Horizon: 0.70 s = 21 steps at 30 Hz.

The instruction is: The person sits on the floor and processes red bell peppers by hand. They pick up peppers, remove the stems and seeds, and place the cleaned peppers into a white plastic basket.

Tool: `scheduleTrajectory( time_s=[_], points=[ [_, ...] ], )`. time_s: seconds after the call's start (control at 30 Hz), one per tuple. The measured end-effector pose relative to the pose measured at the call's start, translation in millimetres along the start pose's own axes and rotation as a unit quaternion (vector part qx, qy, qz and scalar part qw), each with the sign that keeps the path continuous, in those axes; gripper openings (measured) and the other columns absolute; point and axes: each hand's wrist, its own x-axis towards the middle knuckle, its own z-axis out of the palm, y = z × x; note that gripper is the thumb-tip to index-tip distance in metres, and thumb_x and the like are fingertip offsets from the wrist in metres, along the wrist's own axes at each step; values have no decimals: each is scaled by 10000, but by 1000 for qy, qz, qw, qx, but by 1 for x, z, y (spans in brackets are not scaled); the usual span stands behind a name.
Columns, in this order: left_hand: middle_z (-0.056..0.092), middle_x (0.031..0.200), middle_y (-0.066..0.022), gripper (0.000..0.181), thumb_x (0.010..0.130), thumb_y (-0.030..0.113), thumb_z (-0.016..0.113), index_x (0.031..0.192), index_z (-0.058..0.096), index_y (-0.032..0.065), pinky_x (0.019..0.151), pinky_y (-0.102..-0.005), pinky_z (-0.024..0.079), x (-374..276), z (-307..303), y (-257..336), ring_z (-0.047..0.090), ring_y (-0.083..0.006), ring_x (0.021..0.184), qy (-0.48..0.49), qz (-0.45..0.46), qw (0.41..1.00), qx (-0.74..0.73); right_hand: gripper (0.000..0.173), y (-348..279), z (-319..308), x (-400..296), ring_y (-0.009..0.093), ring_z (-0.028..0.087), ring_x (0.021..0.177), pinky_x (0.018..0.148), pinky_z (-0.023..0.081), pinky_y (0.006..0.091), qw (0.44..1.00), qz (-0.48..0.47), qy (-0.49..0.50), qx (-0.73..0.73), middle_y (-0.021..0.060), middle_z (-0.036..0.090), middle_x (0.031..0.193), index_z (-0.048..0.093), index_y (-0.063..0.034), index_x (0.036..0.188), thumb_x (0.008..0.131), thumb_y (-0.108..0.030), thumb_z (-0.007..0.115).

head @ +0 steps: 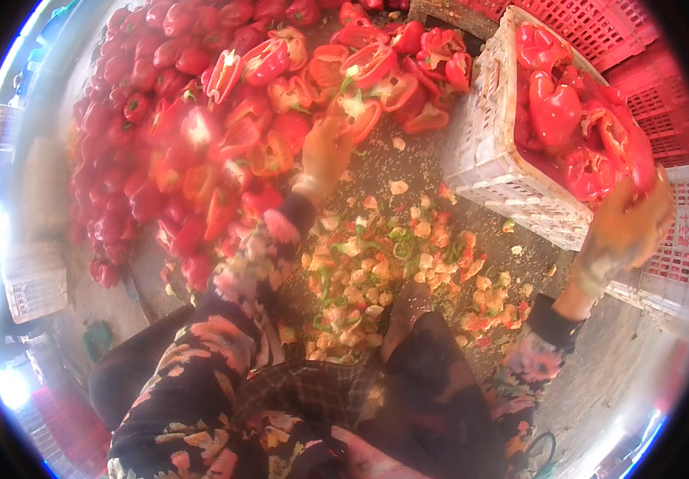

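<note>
My left hand (326, 155) reaches to the near edge of a heap of halved red bell peppers (272, 149), its fingers at a cut half that shows its pale core (359, 117); the fingertips are partly hidden. On the right, my right hand (629, 230) is at the near corner of a white plastic crate (509, 161), against a red pepper piece (635, 149) among the cored red peppers inside. Whether the fingers close on that piece is unclear. Between my arms, cut-out pepper cores and green stems (356, 275) lie on the ground with scattered seeds.
Whole red peppers (117, 108) are piled at the left and far side. Red plastic crates (656, 102) stand behind the white one, and another white crate (674, 293) is at the right edge. A white basket (36, 281) stands at far left. My foot (407, 311) is beside the cores.
</note>
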Motion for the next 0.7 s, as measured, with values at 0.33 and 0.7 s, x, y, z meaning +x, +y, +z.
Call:
scheduleTrajectory(
  time_s=[0.33,0.7],
  points=[
    [723,1083,-143,356,917,231,717,1235,685,74,823,-419,534,88,37,0,699,-286,1015,-105,-55,986,120,256,-66,-13,-27,333,669,1092,965,518,413,989,-46,-64,125,192,693,1188,679,17,1162,938,-99,726],
    [716,1182,-134,402,868,250,766,1238,695,108,876,-459,513,50,36,13,683,-301,1103,-97,-30,994,45,97,-105,-9,-104,319,670,803,730,527,380,852,140,-309,398,153,673,902,681,-11,968,885,-52,708]
  ],
)
